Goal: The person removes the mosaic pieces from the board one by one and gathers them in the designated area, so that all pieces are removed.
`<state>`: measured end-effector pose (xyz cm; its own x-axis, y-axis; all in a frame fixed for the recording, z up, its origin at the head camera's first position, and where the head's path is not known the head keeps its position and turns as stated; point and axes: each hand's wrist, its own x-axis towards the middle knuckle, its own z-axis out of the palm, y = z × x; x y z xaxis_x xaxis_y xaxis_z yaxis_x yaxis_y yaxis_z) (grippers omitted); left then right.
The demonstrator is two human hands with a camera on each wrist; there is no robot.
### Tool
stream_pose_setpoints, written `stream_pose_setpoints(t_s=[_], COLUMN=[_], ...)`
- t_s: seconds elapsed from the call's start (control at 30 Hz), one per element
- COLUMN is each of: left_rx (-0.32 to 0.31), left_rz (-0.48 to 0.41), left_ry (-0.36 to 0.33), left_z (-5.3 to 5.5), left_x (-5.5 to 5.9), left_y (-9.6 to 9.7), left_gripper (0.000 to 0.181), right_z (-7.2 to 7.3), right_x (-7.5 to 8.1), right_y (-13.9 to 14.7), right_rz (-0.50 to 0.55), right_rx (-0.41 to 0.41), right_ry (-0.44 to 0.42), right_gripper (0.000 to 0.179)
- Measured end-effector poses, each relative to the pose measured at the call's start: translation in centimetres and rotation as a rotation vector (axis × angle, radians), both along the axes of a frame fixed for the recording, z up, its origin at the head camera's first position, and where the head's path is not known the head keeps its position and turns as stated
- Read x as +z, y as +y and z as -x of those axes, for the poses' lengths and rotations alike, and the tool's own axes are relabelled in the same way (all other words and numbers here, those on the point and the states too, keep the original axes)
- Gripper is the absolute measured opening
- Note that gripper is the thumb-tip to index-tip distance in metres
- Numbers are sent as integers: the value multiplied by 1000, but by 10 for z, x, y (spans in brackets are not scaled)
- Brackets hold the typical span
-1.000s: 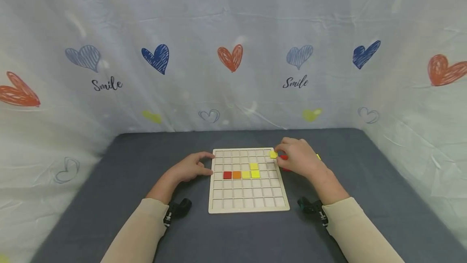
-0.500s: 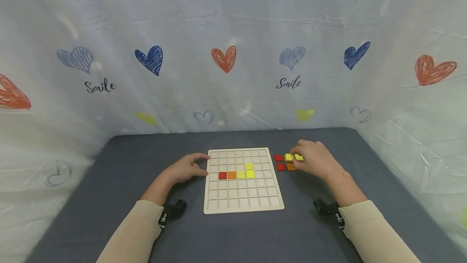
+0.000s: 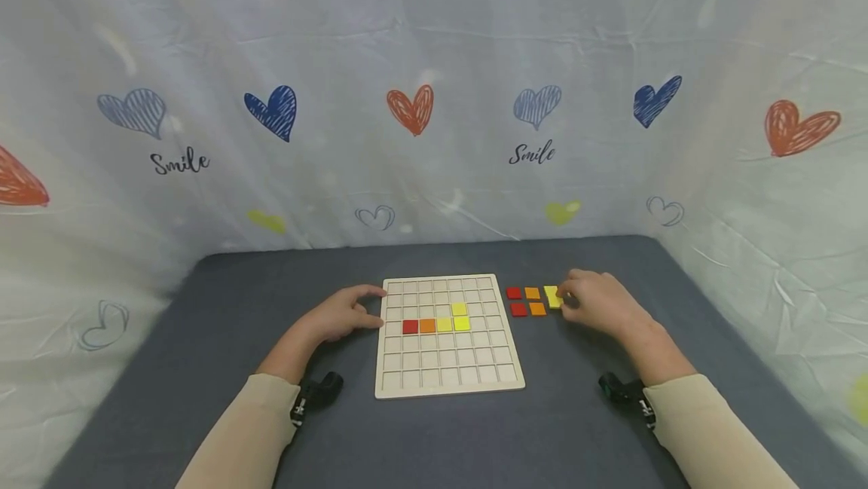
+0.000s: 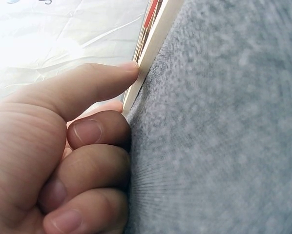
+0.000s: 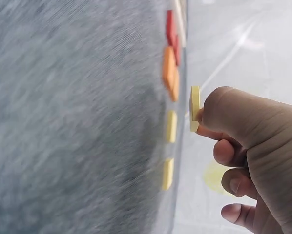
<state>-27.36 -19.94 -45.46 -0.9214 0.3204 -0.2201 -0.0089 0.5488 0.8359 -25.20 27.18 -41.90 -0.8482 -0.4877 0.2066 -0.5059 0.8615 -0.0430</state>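
Pale wood forms the gridded board point(image 3: 447, 394), which lies on the grey desk point(image 3: 420, 444) towards the far edge, roughly midway between the far corners. We count five tiles in its squares: red tile point(image 3: 410, 327), orange tile point(image 3: 427, 325) and two yellow tiles point(image 3: 444, 325) in one row, with another yellow tile point(image 3: 459, 309) beyond the last.

Right grip point(image 3: 598, 301) is pinching a held yellow tile point(image 5: 195, 100) between thumb and finger, raised off the desk on the board's far-right-corner side; we cannot tell whether it is a single piece. Loose red tiles point(image 3: 513, 293), loose orange tiles point(image 3: 537, 309) and loose yellow tiles point(image 5: 171, 126) lie near it.

Left grip point(image 3: 342, 314) grasps nothing; its thumb and forefinger touch the board's left edge.

We judge the step to be careful handling of one thin piece. We recommend pinching by opposite edges, leaving the underside free, lifting clear of neighbouring tiles and lowering flat and square. Light left-hand pressure should prevent the board sliding; harder pressure risks shifting it.
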Motion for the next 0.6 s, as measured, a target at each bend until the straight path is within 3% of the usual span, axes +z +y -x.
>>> stream_pose_setpoints(t_s=[0.37,0.47,0.6], left_rx=[-6,-1,15], left_rz=[-22,-15,-2], left_ry=[-6,-5,-11], left_z=[2,2,0], left_x=[1,0,-1], left_y=[3,3,1], left_gripper=[67,66,66], right_z=[5,1,-7], right_x=[-11,-8,-1], right_y=[7,8,2], right_rz=[-119,-68,77], right_rx=[8,-12,-32], right_ry=[-40,-34,-26], right_gripper=[16,17,23])
